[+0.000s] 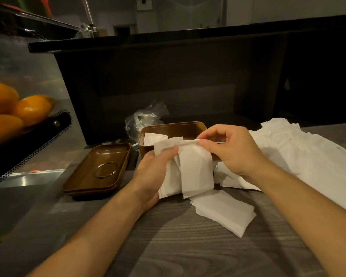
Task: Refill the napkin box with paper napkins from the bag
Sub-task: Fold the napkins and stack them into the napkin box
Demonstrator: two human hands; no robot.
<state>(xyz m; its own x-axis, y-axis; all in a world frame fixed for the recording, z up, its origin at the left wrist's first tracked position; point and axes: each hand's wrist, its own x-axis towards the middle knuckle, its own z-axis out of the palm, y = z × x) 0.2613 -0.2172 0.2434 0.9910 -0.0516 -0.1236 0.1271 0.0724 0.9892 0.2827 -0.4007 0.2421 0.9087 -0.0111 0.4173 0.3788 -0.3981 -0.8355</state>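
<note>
Forearms reached in from the bottom edge over a grey wood-grain counter [168,246], seen from a head camera looking down. Nearest the viewer, a small stack of folded napkins [224,212] lay flat on the counter, its long side slanting from upper left to lower right. Just above it, the left hand [154,176] gripped a bundle of folded white napkins [190,170] from below, thumb pressed across the front, while the right hand [228,148] pinched the bundle's top fold between thumb and fingertips. The bundle stood roughly upright, its long axis running top to bottom, the folded edge uppermost and tilted toward the box. To do this step well, the hands would probably need to square the edges, keep the bundle pinched so that no sheet slips out, turn its long side to match the box's length, and lower it in level. To the left lay the brown lid [96,170], upside down, a metal ring resting in it. Directly behind the hands sat the open brown napkin box [172,127], long side running left to right, with a napkin or two already inside. A large loose heap of napkins [300,152] spread to the right. Farther back, a crumpled clear plastic bag [142,118] rested against a dark counter wall, and orange fruit [31,108] sat at far left.
</note>
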